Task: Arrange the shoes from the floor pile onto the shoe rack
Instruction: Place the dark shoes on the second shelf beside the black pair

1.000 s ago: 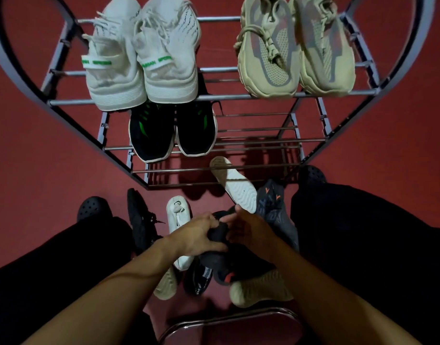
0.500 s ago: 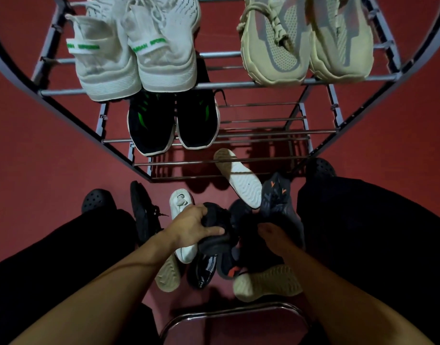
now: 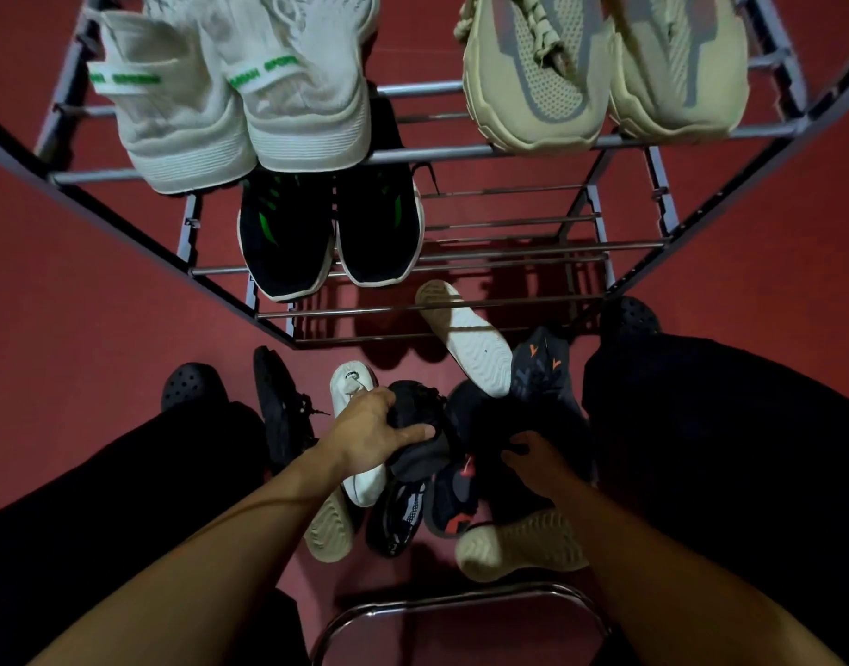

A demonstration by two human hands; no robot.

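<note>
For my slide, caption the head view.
Left hand grips a black shoe from the floor pile; right hand reaches beside it.

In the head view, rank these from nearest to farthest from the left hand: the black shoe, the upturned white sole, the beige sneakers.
1. black shoe: gripped by left hand
2. upturned white sole: floor, ahead to the right
3. beige sneakers: top shelf, right

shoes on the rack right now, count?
6. Two white shoes top left, two beige shoes top right, two black shoes with green marks on the tier below. More may sit hidden beneath them.
</note>
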